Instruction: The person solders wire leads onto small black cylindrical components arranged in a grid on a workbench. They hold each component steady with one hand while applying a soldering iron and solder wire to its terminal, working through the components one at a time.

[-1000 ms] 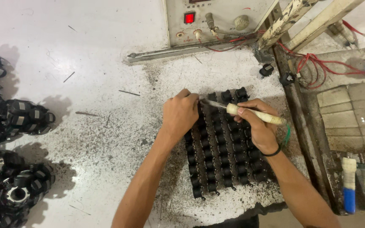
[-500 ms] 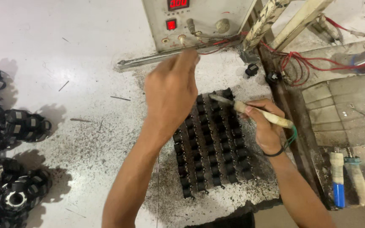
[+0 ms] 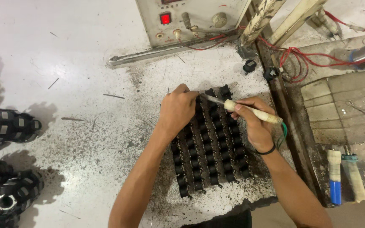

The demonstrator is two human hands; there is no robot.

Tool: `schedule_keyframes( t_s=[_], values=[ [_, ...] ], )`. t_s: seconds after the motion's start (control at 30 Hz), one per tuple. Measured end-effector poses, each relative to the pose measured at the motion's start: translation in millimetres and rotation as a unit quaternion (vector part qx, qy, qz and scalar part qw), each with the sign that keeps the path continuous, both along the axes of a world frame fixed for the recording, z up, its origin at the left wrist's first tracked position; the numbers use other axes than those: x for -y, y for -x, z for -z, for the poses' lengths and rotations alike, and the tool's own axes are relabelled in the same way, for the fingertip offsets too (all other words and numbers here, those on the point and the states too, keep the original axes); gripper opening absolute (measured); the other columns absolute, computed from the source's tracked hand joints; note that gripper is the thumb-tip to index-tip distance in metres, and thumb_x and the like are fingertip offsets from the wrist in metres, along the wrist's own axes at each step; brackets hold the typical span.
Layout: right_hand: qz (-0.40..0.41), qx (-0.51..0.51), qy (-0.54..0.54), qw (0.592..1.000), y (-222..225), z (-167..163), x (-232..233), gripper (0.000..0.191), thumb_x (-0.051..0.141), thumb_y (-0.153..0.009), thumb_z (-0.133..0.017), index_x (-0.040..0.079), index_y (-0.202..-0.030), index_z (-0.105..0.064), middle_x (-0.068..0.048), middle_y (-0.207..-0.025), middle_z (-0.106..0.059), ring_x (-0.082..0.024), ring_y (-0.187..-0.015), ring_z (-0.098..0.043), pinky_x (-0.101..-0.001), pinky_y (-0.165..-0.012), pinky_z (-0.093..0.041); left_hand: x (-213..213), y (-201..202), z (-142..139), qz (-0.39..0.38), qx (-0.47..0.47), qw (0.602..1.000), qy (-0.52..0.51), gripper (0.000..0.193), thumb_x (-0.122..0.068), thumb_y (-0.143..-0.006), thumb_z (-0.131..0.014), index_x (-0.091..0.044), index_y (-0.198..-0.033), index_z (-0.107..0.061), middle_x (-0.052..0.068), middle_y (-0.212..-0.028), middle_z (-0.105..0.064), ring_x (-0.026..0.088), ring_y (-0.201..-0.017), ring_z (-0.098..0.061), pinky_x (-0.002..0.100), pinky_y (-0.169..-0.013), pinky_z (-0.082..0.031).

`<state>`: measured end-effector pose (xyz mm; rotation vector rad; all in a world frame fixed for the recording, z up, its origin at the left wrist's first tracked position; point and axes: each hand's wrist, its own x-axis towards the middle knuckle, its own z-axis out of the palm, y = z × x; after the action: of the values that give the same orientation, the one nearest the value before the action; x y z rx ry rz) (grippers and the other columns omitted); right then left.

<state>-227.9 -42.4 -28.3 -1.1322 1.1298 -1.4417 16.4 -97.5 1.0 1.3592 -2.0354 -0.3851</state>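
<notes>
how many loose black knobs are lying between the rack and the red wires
2. One knob lies just above the rack's top right corner; the other knob lies right of it, beside the red wires. More may be hidden.

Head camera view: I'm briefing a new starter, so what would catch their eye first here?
Probably the two hands at centre: the right hand holds a pale-handled iron, its tip by the left hand, over a block of small black parts. Next, the red lit button on the grey box above.

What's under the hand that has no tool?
The left hand rests on rows of small black parts on the white table. The parts directly beneath it are covered.
</notes>
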Motion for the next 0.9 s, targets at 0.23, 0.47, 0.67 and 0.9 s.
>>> schedule_keyframes(
  t_s=[0.23,0.47,0.67,0.9],
  values=[
    [-0.001,-0.027,0.015,1.0,-3,-5,1,0.009,-0.001,-0.098,-0.067,-0.007,-0.105,-0.067,-0.019,-0.098,-0.073,-0.021,-0.079,-0.071,-0.0325,-0.07,-0.061,0,0,2,-0.004,-0.016,1.0,-0.017,0.018,-0.005,-0.082,-0.066,-0.007,-0.094,-0.079,0.014,-0.091,-0.068,0.038,-0.067,-0.069,0.048,-0.062,-0.059],
    [-0.001,-0.023,0.0,1.0,-3,-6,2,0.006,-0.003,-0.097,-0.064,-0.006,-0.102,-0.066,-0.02,-0.096,-0.073,-0.022,-0.081,-0.074,-0.032,-0.067,-0.06,3,8,9,0.0,0.022,1.0,-0.01,0.01,-0.003,-0.083,-0.065,-0.002,-0.084,-0.075,0.017,-0.091,-0.066,0.04,-0.066,-0.069,0.048,-0.061,-0.059],
    [0.002,-0.022,0.009,1.0,-1,-3,0,0.005,-0.002,-0.099,-0.065,-0.006,-0.102,-0.066,-0.021,-0.096,-0.073,-0.022,-0.079,-0.073,-0.0323,-0.067,-0.06,2,12,10,-0.005,0.052,0.999,-0.002,0.008,-0.004,-0.083,-0.064,-0.002,-0.082,-0.072,0.018,-0.09,-0.064,0.039,-0.065,-0.069,0.048,-0.058,-0.058],
    [0.022,-0.007,0.012,1.0,4,5,1,0.008,-0.003,-0.097,-0.067,-0.007,-0.104,-0.067,-0.019,-0.098,-0.072,-0.022,-0.077,-0.072,-0.032,-0.068,-0.06,1,9,7,-0.012,0.032,0.999,0.003,0.007,-0.006,-0.082,-0.067,-0.003,-0.078,-0.072,0.013,-0.088,-0.065,0.038,-0.064,-0.068,0.048,-0.058,-0.057]
  ],
)
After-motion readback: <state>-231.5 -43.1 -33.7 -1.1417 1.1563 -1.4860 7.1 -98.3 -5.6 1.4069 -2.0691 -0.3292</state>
